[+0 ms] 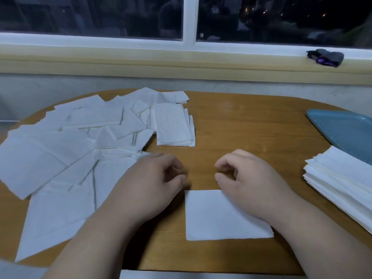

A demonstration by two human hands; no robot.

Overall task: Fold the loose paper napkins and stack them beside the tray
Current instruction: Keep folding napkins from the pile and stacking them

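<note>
Wooden table (251, 127), one tray (346, 133), two napkin stacks (173, 125) (342, 178), two hands (153, 178) (249, 174)

a white-framed window (90, 15) shows night outside, dotted with small orange lights. below it run a pale yellow sill (161, 63) and a grey wall (60, 85), with a rounded wood-grain counter (251, 127) before them.

Dark bundle (325, 57) on windowsill (181, 64), wooden table (251, 121)

White napkins (219, 214) – blue dotted tray (346, 131) – brown wood-grain table (251, 121)
</note>
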